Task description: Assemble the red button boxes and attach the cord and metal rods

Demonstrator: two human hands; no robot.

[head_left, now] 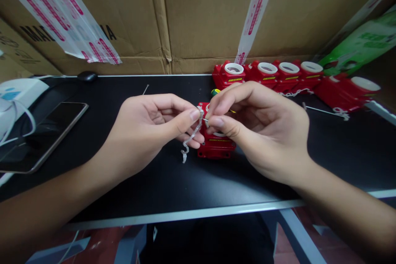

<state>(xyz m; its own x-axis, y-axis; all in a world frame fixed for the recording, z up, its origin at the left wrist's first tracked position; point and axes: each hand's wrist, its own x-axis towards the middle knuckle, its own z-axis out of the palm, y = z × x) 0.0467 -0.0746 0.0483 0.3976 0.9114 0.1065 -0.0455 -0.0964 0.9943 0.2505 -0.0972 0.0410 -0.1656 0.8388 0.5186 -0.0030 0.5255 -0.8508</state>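
My left hand (161, 128) pinches a whitish twisted cord (194, 133) between thumb and forefinger, and its loose end curls down below my fingers. Close by on the right, my right hand (260, 128) is closed in a pinch on a thin, pale, wire-like piece (205, 120) that reaches to the cord. Whether the two are joined is too small to tell. Behind and under my fingertips a red housing (216, 149) lies on the black table, partly hidden by both hands. A green-and-yellow piece (215, 92) shows just beyond it.
Several red housings with white rings (233, 69) stand along the back right. A thin rod with a white knotted cord (328, 111) lies before them. A green package (361, 41) leans at the right. At left are a phone (46, 136) and a white device with cables (21, 90). Cardboard (198, 16) walls the back.
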